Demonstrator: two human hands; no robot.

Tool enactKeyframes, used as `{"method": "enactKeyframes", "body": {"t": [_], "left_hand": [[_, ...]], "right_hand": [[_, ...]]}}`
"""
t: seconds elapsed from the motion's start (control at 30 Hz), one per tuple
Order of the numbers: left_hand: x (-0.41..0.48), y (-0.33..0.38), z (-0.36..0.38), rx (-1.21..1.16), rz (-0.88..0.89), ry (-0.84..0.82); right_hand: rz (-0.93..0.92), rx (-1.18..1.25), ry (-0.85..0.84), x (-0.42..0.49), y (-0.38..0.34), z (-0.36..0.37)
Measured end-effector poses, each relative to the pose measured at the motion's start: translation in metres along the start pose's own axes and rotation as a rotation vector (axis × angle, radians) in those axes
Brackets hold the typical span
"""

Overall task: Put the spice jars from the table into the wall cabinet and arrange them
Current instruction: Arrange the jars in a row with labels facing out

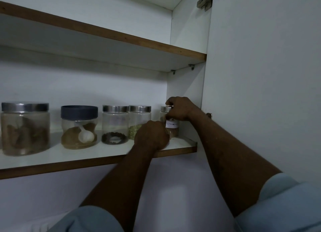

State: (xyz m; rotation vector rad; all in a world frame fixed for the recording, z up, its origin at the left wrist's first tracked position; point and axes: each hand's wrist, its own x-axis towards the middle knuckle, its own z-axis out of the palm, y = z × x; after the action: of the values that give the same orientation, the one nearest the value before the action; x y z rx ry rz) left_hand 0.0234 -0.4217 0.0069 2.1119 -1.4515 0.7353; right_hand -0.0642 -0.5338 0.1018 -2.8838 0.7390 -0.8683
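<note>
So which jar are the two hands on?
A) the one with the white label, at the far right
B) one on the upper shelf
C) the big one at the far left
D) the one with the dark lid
A: the right hand grips the lid of the labelled jar at the right end of the lower shelf, and the left hand curls round its lower part.

Right hand (178, 108) gripping the steel lid (164, 108) of a labelled spice jar (172, 126) at the right end of the cabinet shelf (86, 156), left hand (152, 135) curled round its base, herb jar (138, 122), peppercorn jar (114, 125), dark-lidded jar (79, 125) and large jar (25, 129) lined toward the left edge.
</note>
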Motion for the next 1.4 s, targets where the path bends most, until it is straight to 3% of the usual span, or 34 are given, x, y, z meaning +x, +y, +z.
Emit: {"method": "enactKeyframes", "body": {"t": [0.3, 0.5, 0.97, 1.13, 1.4], "left_hand": [[-0.036, -0.019, -0.044, -0.188, -0.232, 0.060], [-0.060, -0.029, -0.064, -0.082, -0.472, 0.117], [-0.058, -0.008, -0.053, 0.173, -0.509, 0.115], [-0.043, -0.017, -0.048, 0.011, -0.655, 0.016], [-0.014, -0.032, -0.032, -0.263, -0.634, 0.112]], "right_hand": [[0.023, 0.001, -0.006, -0.004, -0.002, -0.003], [0.033, -0.013, 0.018, -0.009, -0.006, -0.006], [0.010, 0.047, 0.083, -0.011, -0.005, -0.004], [-0.018, 0.153, 0.139, -0.011, -0.004, -0.002], [-0.042, 0.188, 0.113, -0.012, -0.005, -0.003]]}}
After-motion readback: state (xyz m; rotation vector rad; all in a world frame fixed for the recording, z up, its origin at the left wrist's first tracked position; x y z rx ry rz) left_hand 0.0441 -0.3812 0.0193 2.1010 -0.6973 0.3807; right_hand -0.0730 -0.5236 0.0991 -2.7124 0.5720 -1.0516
